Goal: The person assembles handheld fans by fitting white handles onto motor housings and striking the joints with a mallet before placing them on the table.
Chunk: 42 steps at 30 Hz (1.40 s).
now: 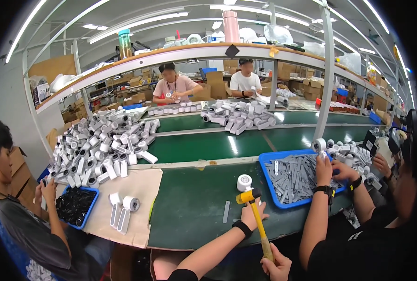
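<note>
My left hand (251,218), with a black band at the wrist, is at the handle of a white handheld fan (244,181) on the green table and appears to grip it. The fan's round, vented head points away from me, and most of its handle is hidden behind the hammer head and my fingers. My right hand (277,267) is closed round the grip of a yellow-handled hammer (260,224). The hammer's yellow and black head is over the fan, just below its round head; contact cannot be judged. A flat grey strip (226,211) lies left of my left hand.
A blue tray (274,199) of grey strips stands to the right, where a co-worker's hands hold another fan (319,145). Two fans (130,206) lie on cardboard at left, beside a large fan pile (101,145) and a blue tray of black parts (95,199). A metal post (325,84) rises beyond.
</note>
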Each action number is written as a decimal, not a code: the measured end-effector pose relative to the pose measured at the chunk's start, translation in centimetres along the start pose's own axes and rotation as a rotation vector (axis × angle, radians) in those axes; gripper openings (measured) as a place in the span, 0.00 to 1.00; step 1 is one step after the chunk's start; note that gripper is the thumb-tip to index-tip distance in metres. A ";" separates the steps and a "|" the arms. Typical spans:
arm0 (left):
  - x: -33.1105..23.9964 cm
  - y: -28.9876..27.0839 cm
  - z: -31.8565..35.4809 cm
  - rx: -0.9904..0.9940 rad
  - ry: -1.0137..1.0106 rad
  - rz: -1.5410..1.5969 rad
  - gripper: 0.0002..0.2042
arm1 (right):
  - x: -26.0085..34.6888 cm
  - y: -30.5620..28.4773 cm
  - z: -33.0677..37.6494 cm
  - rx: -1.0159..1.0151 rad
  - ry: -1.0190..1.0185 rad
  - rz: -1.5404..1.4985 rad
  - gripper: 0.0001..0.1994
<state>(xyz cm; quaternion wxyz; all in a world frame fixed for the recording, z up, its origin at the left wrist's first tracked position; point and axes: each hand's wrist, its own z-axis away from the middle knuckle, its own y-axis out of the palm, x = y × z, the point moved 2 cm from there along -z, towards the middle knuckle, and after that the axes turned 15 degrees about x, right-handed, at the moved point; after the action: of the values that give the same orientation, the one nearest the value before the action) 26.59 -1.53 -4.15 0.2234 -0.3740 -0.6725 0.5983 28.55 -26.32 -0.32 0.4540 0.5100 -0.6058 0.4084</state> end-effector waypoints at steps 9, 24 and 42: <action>6.7 -3.3 0.8 -0.079 -0.241 0.484 0.20 | -0.7 -1.0 -0.5 0.000 -0.003 -0.007 0.27; 16.6 -10.3 22.9 -0.221 -0.369 0.681 0.18 | -2.8 3.8 -2.9 0.338 -0.008 0.182 0.29; 14.7 -8.6 27.4 -0.524 -0.427 0.546 0.12 | 2.1 8.4 -5.8 0.495 -0.264 0.638 0.26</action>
<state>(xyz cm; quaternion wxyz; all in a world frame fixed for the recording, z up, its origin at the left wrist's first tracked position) -5.09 -7.73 -3.07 -0.1894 -0.4500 -0.7093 0.5085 20.84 -20.02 2.95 0.0872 0.4388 -0.6697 0.5927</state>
